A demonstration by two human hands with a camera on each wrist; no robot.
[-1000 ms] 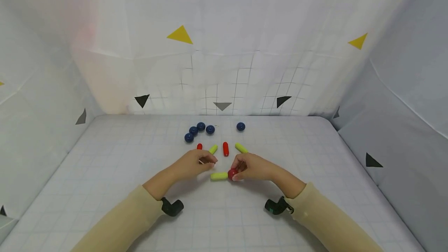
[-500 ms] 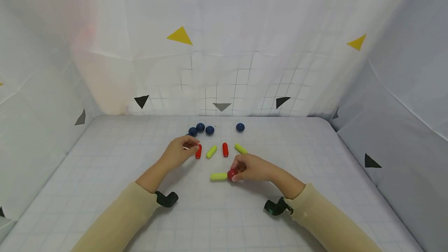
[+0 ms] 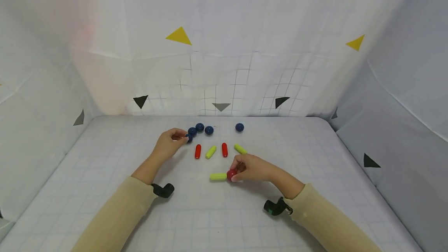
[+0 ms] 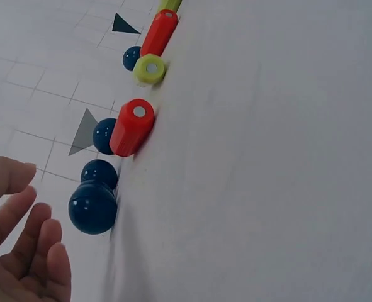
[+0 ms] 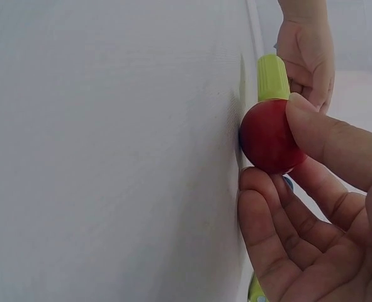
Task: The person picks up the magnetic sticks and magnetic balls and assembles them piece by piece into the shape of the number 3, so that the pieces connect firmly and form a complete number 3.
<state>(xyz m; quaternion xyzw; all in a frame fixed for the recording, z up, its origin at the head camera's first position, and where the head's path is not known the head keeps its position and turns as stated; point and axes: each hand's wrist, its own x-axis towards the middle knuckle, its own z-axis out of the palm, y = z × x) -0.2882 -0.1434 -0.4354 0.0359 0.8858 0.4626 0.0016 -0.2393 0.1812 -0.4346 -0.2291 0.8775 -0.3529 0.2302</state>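
Red ball (image 3: 231, 175) is pinched by the right hand (image 3: 251, 168), thumb on one side, fingers curved in on the other. The ball is touched end-on to the right end of a yellow-green rod (image 3: 218, 176), which is laid sideways on the white table (image 3: 196, 221). Ball and rod are placed to the left of the right hand, at its fingertips; both are set well apart from the left hand (image 3: 167, 143), which is held farther out and to the left.

Left hand: fingers loosely bent, a gap left between thumb and fingertips, nothing gripped. Just beside its fingertips is the leftmost blue ball (image 4: 92, 207), partly covered by the hand in the head view; in the left wrist view a small gap is seen. Two blue balls (image 3: 196, 125) are lined up behind it, a fourth (image 3: 209, 130) is set near them, a fifth (image 3: 239, 127) well apart to the right.

Between the blue balls and the held ball, four rods are spread in a row: red (image 3: 197, 151), yellow-green (image 3: 211, 152), red (image 3: 224, 149), yellow-green (image 3: 240, 148), the last's near end met by the right hand in the head view.
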